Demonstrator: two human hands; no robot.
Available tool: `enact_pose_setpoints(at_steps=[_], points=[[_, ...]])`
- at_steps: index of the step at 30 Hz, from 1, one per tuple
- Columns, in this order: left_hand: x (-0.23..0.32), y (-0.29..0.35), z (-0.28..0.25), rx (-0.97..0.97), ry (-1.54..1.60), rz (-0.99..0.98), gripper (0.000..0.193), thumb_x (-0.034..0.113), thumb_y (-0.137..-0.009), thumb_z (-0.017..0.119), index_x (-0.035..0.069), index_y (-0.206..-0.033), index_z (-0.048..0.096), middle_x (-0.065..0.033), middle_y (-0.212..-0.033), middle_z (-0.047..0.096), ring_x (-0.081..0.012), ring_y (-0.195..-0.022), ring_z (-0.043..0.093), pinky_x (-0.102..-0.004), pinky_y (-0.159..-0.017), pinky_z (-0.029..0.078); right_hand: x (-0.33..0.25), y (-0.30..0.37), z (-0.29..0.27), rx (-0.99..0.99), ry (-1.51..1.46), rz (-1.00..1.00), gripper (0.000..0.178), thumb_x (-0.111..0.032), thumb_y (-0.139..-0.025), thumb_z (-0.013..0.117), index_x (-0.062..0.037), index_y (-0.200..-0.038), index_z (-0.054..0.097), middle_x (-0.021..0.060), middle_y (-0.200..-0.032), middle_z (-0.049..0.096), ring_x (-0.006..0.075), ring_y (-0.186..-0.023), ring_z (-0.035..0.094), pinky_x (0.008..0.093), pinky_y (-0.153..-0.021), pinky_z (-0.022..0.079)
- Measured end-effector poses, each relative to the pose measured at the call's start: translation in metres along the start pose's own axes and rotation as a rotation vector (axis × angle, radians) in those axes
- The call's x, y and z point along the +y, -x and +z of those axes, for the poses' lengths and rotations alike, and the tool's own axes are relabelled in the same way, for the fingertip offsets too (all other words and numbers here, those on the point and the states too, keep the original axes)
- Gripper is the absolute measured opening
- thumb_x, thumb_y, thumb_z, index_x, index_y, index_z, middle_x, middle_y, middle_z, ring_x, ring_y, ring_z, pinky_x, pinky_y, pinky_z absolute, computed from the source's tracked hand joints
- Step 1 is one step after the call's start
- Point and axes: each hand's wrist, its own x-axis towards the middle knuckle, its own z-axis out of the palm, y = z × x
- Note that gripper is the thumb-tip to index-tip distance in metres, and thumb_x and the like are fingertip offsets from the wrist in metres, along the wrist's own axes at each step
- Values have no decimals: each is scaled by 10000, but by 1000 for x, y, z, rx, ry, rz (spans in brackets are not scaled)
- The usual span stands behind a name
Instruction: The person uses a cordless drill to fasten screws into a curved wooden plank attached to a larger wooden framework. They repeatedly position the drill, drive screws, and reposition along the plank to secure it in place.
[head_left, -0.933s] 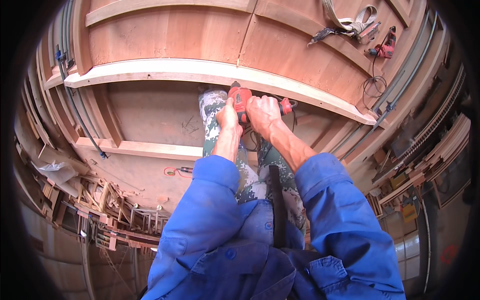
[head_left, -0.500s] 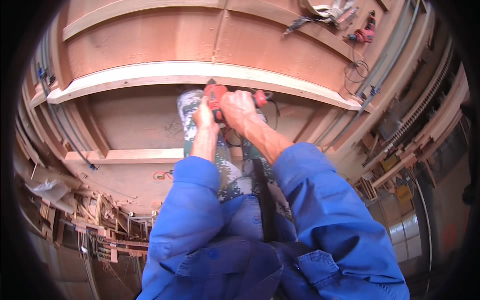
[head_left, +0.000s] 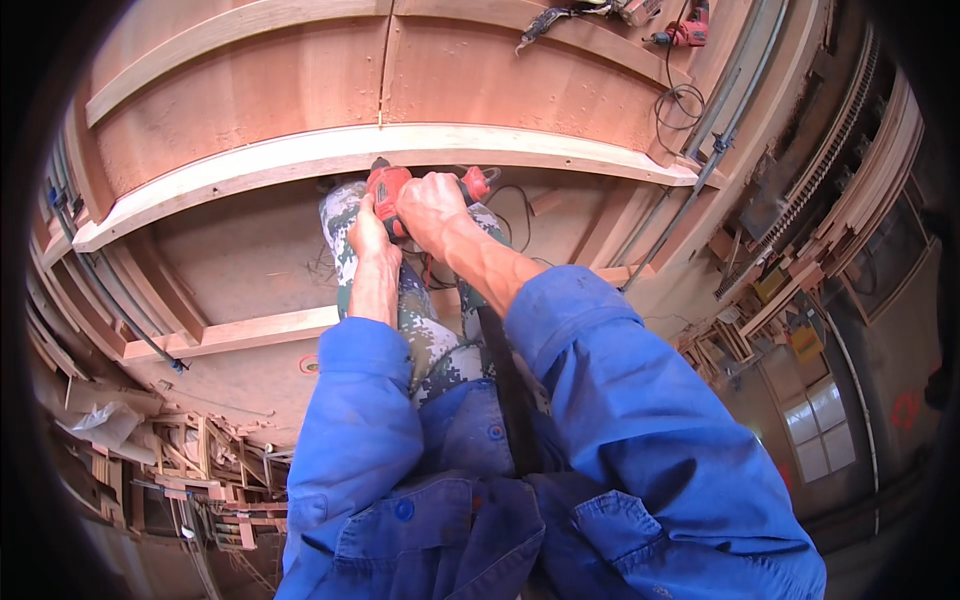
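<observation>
A red power drill point(head_left: 388, 187) with a black chuck is held between both my hands, low in front of a long pale wooden beam point(head_left: 290, 168). Its chuck points away from me, at the beam's near face; I cannot tell whether the bit is in the wood. My left hand point(head_left: 370, 238) is wrapped round the drill's near left side. From the right, my right hand point(head_left: 432, 212) grips the rear of the drill, covering much of it. A few small dark holes show along the beam's near face.
A second red drill point(head_left: 688, 32) lies on the wooden panel point(head_left: 270, 95) at the far right, beside a looped black cord point(head_left: 680, 105). Long bar clamps point(head_left: 715, 150) run along both sides. Scrap wood point(head_left: 205, 450) is heaped at left, and a crossbar point(head_left: 250, 332) lies nearer me.
The whole view has shifted, so the beam, drill and hands sit further left in it. Both hands keep hold of the drill, which stays at about the same spot along the beam.
</observation>
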Motion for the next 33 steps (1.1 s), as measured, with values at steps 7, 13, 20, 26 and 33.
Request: enact_pose_setpoints(at_steps=[7, 13, 20, 26, 33], points=[[2, -18, -9, -112, 147, -21, 340, 272, -902, 652, -7, -1091, 613, -106, -967, 664, -233, -783, 673, -417, -677, 570, -4, -9, 5, -23, -42, -52, 139, -155, -700, 731, -54, -795, 745, 181, -823, 718, 293, -765, 727, 429, -626, 570], [-5, -1, 22, 78, 71, 36, 238, 196, -908, 640, -38, -890, 680, -85, -847, 676, -177, -673, 635, -359, -568, 513, 18, -10, 17, 17, -33, 9, 297, -107, -678, 719, 12, -932, 621, 184, -890, 692, 310, -855, 686, 426, -732, 550], [0, 14, 19, 97, 68, 102, 242, 199, -925, 619, -21, -861, 696, -78, -846, 685, -159, -675, 626, -334, -610, 504, 16, -10, 29, 71, -9, -33, 376, -123, -635, 771, 15, -946, 612, 170, -904, 692, 310, -872, 678, 411, -757, 547], [-19, -8, 16, 125, -89, 176, 341, 284, -919, 639, -36, -809, 676, -63, -799, 671, -161, -696, 597, -372, -637, 490, 19, -4, 21, 82, -30, -29, 353, -74, -641, 740, 10, -957, 606, 193, -912, 691, 339, -868, 685, 443, -750, 548], [-47, -29, -1, 100, -261, 291, 405, 394, -918, 601, 7, -825, 674, -102, -744, 665, -179, -695, 589, -385, -651, 474, 16, 10, 20, 106, 44, -77, 426, -104, -600, 804, -20, -951, 578, 155, -919, 689, 313, -902, 683, 417, -757, 572]])
